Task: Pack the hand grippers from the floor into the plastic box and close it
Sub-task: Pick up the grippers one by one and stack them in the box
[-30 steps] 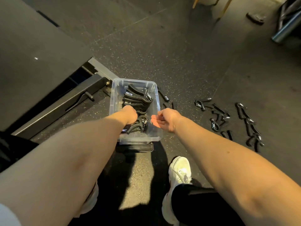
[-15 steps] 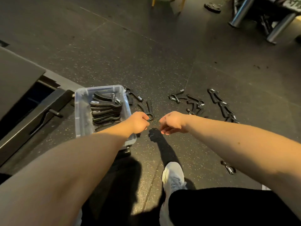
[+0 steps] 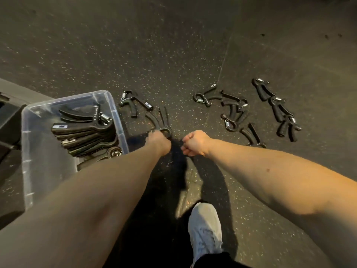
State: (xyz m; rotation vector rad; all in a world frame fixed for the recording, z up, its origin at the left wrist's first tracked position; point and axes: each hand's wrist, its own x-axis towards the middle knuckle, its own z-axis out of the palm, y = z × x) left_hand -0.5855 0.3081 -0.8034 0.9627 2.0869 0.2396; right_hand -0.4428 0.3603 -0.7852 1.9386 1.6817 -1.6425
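Observation:
A clear plastic box (image 3: 27, 132) stands on the floor at the left, with several black hand grippers (image 3: 85, 130) stacked inside. My left hand (image 3: 159, 141) reaches just right of the box and closes on the ring end of a black hand gripper (image 3: 157, 121) lying on the floor. My right hand (image 3: 194, 143) hovers beside it with fingers curled and nothing in it. Another hand gripper (image 3: 133, 104) lies close to the box's far corner. Several more hand grippers (image 3: 231, 107) are scattered to the right.
The floor is dark speckled rubber matting. A dark metal frame (image 3: 7, 117) sits behind the box at the left edge. My white shoe (image 3: 205, 235) is planted at the bottom centre. A far cluster of hand grippers (image 3: 278, 109) lies at the right.
My left hand has left the box and moved right onto a hand gripper on the floor. My right hand shifted slightly right. The view swung right, so the box now sits further left.

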